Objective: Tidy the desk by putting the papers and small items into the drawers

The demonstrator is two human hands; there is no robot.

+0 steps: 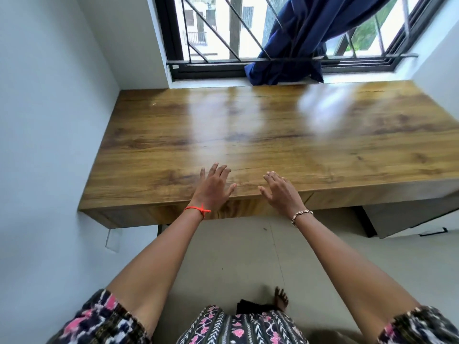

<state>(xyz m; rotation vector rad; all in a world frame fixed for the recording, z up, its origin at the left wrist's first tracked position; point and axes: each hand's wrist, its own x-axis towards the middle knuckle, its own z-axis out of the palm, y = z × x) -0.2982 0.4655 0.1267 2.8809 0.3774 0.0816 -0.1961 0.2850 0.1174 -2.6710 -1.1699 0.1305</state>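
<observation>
Head: L hand, R hand over desk; closed drawers, contents unseen.

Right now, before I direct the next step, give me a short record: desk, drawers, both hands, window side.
desk: glossy wood top, light glare on it
drawers: fronts under the near edge, look closed
left hand: open, fingers spread, over the near edge; contact unclear
right hand: open, fingers spread, beside the left; holds nothing
curtain: blue, bunched at the window behind the desk
</observation>
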